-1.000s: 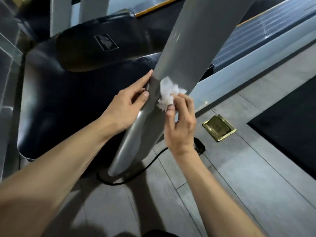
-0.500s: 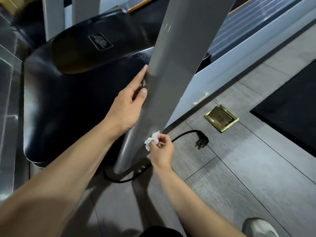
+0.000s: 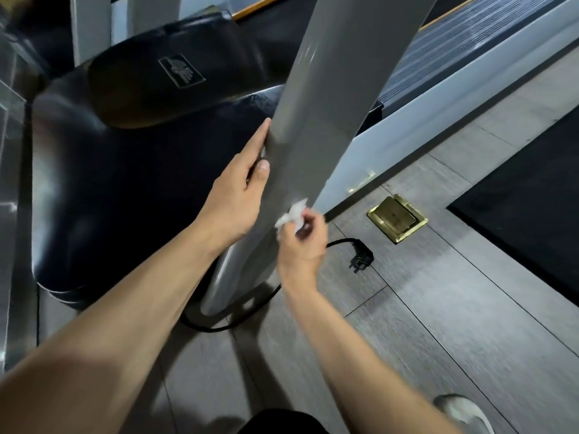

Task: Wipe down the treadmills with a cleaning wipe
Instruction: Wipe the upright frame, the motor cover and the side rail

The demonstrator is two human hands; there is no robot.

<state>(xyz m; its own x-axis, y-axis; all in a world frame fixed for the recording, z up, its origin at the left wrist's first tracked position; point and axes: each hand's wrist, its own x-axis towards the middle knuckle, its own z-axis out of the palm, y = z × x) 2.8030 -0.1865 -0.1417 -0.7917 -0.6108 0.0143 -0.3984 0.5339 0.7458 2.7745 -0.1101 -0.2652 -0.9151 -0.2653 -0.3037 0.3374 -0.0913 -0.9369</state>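
My right hand (image 3: 300, 245) pinches the crumpled wipe (image 3: 289, 216) against the treadmill's grey upright (image 3: 316, 120), low down. My left hand (image 3: 238, 195), fingers straight, braces the post's edge. Unplugged plug (image 3: 362, 260) on floor.

- Two hands: the left hand (image 3: 238, 195) lies with straight fingers along the post's edge, and the right hand (image 3: 300, 242) pinches the wipe.
- One white wipe (image 3: 289, 216), crumpled, touching the post.
- One grey slanted post (image 3: 313, 126) in the foreground.
- Two more pale uprights (image 3: 91, 29) at the top left, one partly hidden.
- One black motor cover (image 3: 125, 189).
- One ribbed running belt (image 3: 454, 48).
- One black cable (image 3: 219, 325), with one plug (image 3: 362, 258) lying on the floor.
- One brass floor socket cover (image 3: 397, 218).
- One dark floor mat (image 3: 529, 195) at the right.
- One pale shoe (image 3: 463, 411), partly cut off at the bottom edge.
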